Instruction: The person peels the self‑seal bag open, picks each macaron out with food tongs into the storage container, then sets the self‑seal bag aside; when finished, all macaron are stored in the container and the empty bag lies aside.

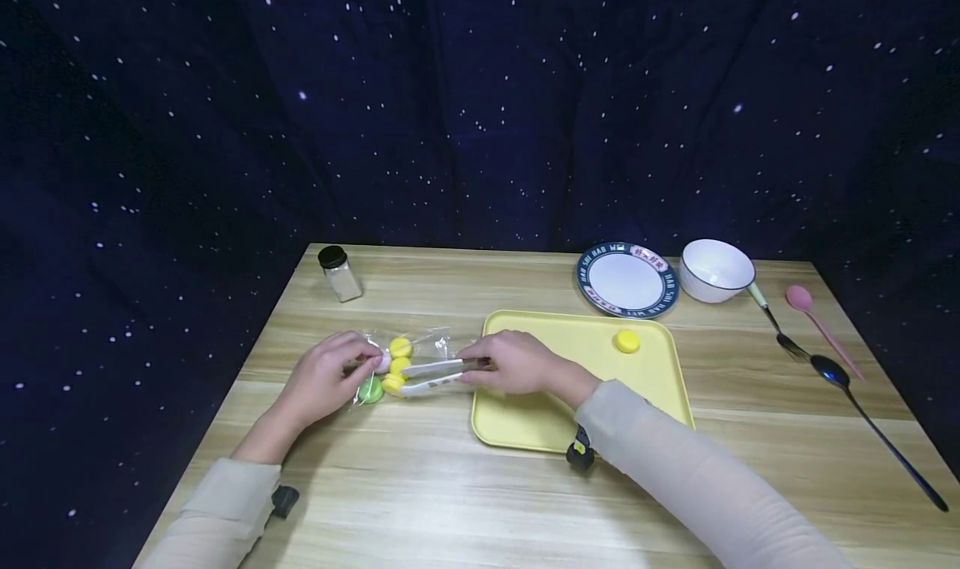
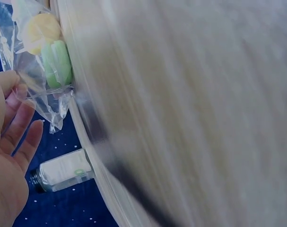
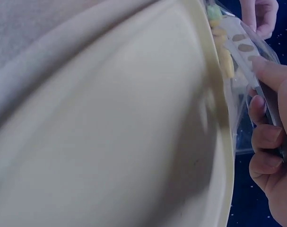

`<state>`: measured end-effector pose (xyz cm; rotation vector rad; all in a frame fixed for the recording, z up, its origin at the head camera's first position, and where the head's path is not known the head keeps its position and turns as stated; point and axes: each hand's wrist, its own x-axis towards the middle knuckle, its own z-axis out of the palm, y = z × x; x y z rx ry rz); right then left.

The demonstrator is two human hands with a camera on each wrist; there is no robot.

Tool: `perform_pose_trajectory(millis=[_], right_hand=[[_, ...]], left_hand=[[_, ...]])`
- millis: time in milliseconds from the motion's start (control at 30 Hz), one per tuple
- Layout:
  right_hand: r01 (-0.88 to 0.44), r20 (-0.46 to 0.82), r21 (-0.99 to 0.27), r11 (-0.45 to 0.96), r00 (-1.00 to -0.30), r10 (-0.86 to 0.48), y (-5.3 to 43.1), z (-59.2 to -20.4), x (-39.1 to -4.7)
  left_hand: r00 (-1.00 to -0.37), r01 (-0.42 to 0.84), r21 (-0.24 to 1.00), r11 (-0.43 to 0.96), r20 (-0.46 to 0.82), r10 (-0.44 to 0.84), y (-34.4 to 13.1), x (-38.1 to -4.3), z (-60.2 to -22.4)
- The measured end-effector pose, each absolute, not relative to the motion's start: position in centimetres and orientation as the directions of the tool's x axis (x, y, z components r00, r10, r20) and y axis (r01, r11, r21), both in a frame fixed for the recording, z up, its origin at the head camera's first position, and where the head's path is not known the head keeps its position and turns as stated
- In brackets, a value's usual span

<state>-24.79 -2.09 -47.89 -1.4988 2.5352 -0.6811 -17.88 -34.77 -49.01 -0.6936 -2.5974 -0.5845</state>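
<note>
A clear plastic bag (image 1: pixel 441 344) of macarons lies left of the tray, its edge pinched by the left hand (image 1: pixel 324 377) between thumb and fingers. Inside show several yellow macarons (image 1: pixel 401 348), a green macaron (image 1: pixel 371 390) and a pale lilac one (image 1: pixel 383 362). The right hand (image 1: pixel 519 362) grips tongs (image 1: pixel 433 368) that reach into the bag from its right side. Their tips are right at the yellow macarons. In the right wrist view, the fingers curl round the tongs (image 3: pixel 246 47), which carry brown spots. The left wrist view shows the green macaron (image 2: pixel 56 64) against the plastic.
A yellow tray (image 1: pixel 540 436) lies under the right forearm, with one yellow macaron (image 1: pixel 627 341) on it. Behind stand a blue-rimmed plate (image 1: pixel 626 282) and a white bowl (image 1: pixel 716 271). A fork (image 1: pixel 780 327), pink spoon (image 1: pixel 799 298) and dark spoon (image 1: pixel 831 371) lie right; a black-capped jar (image 1: pixel 341 275) lies back left.
</note>
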Motion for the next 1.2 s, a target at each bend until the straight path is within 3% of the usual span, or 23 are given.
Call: perform_pose_trajectory(millis=[333,567,900,1200], right_hand=[[-0.810,0.148,-0.365,0.460,-0.538,-0.830,-1.7,-47.7,-24.3],[-0.833,0.171,-0.379,0.403,-0.491,-0.854,-2.0,-47.8,-24.6],[-0.836,0.164,-0.359,0.415,-0.495,-0.853,-2.8,-47.8,-24.4],[-0.834,0.201,-0.328,0.444,-0.521,-0.830,-0.3,-47.4,-24.3]], left_hand=[[-0.804,0.540,0.288,0.791,0.456,0.382,-34.8,-17.9,-48.9],[-0.805,0.538,0.288,0.793,0.454,0.382,-34.9,-18.0,-48.9],[-0.805,0.540,0.291,0.790,0.452,0.384,-34.9,-18.0,-49.0],[-0.795,0.551,0.285,0.785,0.464,0.390,-35.0,-18.0,-49.0]])
